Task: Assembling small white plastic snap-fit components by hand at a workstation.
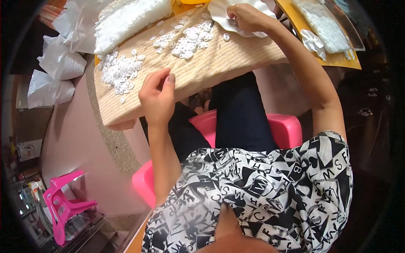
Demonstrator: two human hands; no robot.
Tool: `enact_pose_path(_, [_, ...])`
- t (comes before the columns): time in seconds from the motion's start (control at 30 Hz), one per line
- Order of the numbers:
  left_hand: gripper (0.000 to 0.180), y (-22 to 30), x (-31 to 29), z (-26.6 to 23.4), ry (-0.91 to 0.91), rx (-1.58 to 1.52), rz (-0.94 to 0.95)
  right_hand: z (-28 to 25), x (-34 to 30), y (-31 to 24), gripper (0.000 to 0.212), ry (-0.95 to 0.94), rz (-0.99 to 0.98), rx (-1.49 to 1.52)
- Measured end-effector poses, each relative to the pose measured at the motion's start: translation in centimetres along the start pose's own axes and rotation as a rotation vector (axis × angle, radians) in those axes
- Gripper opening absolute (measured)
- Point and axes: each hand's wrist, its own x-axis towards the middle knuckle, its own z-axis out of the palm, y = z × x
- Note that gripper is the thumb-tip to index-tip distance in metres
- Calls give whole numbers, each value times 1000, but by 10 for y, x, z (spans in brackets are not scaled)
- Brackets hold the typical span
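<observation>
Noting positions at the cloth-covered desk [242,52]: our left hand [157,100] is at its near edge, to the right of the left pile of small white pieces [121,72] and clear of it. Its thumb and index finger come together at the tips; we cannot tell whether a small piece is pinched between them. Our right hand [252,18] reaches to the far right of the desk, its fingers curled inward at a white wavy-edged dish [220,14]; whether they grip anything we cannot tell. A looser middle pile [190,41] of similar pieces, some showing holes, spreads between the left pile and the dish. We record one single piece [226,37] just beside the dish, and another stray piece [122,100] on the near side of the left pile. Behind the left pile stands a clear bin [84,34] heaped with white material. At far right, a clear tray [358,44] with more white contents rests on a yellow surface [355,63], a crumpled white item [313,44] beside it. We sit on a pink seat [287,128]; white bags [61,58] stand to our left, and a pink stool [64,202] is at lower left.
</observation>
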Motion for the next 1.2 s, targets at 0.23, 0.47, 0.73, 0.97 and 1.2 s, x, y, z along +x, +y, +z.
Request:
enact_pose_path(0.23, [9,-16,51,33,-158,433,314,18,-1,17,12,63,-191,-12])
enact_pose_path(0.47, [7,-19,61,35,-192,527,424,23,0,15,10,125,-148,-8])
enact_pose_path(0.73, [7,-5,43,8,-190,-625,-371,30,6,42,7,278,4,121])
enact_pose_path(0.97, [16,21,9,-10,-332,-1099,-479,4,-12,24,16,298,201,496])
enact_pose_path(1.2, [18,37,-29,-18,-199,-1048,-272,-21,-60,-44,10,162,-12,1056])
